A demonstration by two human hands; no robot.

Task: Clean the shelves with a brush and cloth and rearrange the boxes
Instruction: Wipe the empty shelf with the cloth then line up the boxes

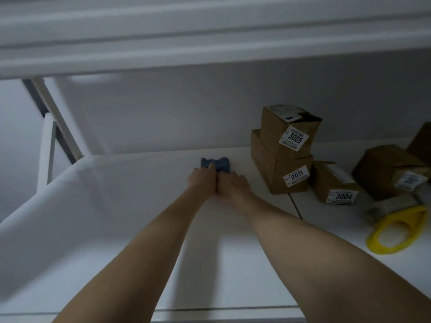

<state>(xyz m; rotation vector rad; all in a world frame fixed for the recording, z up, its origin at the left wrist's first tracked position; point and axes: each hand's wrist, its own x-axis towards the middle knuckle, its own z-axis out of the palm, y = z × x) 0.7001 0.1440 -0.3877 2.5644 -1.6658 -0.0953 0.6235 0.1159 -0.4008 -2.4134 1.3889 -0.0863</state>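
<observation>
Left hand (pixel 203 181), right hand (pixel 231 185) on cloth (pixel 217 163), boxes (pixel 270 164), brush (pixel 391 206) rightward

Left hand (pixel 204 180) and right hand (pixel 231 185), touching, press a blue cloth (pixel 215 163) on the white shelf (pixel 116 194) beside stacked boxes (pixel 279 159)

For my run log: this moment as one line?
phase: cloth wipe | left hand, right hand: pressing blue cloth on shelf | brush: lying right, untouched | boxes: right side

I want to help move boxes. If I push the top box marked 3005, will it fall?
It might slide, then tip: box 3005 looks tall and sits skewed on box 2011. Its cardboard looks stiff, so it likely keeps its shape. Its weight cannot be told.
</observation>
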